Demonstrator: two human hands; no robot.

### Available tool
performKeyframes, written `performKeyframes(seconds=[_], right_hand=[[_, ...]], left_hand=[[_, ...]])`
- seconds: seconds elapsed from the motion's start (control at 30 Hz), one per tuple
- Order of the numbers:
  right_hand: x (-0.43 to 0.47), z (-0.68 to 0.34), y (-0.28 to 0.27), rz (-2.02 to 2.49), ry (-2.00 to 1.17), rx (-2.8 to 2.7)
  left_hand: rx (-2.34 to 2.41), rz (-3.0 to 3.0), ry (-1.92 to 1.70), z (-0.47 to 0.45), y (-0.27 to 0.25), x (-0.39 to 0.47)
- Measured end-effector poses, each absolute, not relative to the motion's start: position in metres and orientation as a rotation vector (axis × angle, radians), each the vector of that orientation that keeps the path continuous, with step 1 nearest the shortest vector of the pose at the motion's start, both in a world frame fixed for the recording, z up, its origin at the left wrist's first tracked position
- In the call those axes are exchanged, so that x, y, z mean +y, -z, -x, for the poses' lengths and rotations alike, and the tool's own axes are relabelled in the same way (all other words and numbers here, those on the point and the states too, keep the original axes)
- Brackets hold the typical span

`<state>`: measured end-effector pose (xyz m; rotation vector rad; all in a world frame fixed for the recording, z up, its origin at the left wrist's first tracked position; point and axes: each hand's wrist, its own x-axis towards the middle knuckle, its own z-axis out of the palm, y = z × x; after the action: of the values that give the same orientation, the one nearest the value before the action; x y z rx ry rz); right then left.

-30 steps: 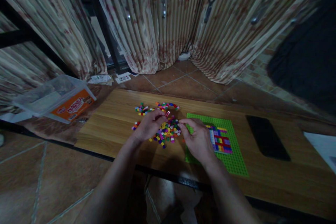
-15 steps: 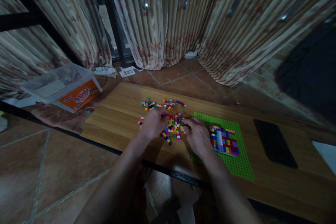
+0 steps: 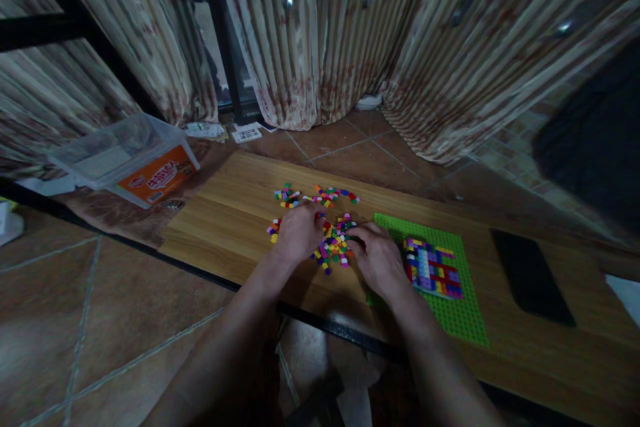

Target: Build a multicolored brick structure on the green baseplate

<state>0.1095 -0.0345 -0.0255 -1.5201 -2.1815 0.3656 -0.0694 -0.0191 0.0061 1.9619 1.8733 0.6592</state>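
A loose heap of small toy building bricks (image 3: 333, 243) in many colours lies on the wooden board. My left hand (image 3: 301, 230) is over the heap's left side, fingers curled inward and closed; what they hold, if anything, is hidden. At the heap's right edge is my right hand (image 3: 376, 255), its thumb and fingers bent together near the bricks. Anything in that pinch is too small to make out. To the right, a multicoloured panel of joined bricks (image 3: 433, 268) sits on a green studded baseplate (image 3: 473, 310), partly covered by my right hand and forearm.
More loose bricks (image 3: 327, 196) are scattered behind my hands. A dark flat slab like a phone or tablet (image 3: 533, 277) lies on the right of the board (image 3: 220, 213). At left stands a clear plastic tub with an orange label (image 3: 157, 177). Striped curtains (image 3: 345, 40) hang behind.
The view has shifted slightly, moving the scene a little to the right. The red brick seen by my left fingertips is no longer visible there. My right hand stays at the heap's edge.
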Motion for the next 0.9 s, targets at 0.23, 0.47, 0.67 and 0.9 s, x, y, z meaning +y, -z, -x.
performKeyframes(seconds=[0.23,0.47,0.67,0.9], right_hand=[[-0.036,-0.105,0.018,1.496,-0.396,-2.112],[-0.044,-0.123,0.005,1.436,-0.616,-1.669],[-0.05,-0.16,-0.008,1.477,-0.668,-1.362],[-0.067,-0.203,-0.02,1.623,-0.646,-1.52]], left_hand=[[1.848,-1.98,-0.722,0.069,-0.006,-0.017],[1.676,-1.978,-0.843,0.065,-0.005,-0.017],[1.41,-1.907,-0.908,0.05,-0.006,-0.025],[1.14,-1.985,-0.782,0.01,0.003,-0.049]])
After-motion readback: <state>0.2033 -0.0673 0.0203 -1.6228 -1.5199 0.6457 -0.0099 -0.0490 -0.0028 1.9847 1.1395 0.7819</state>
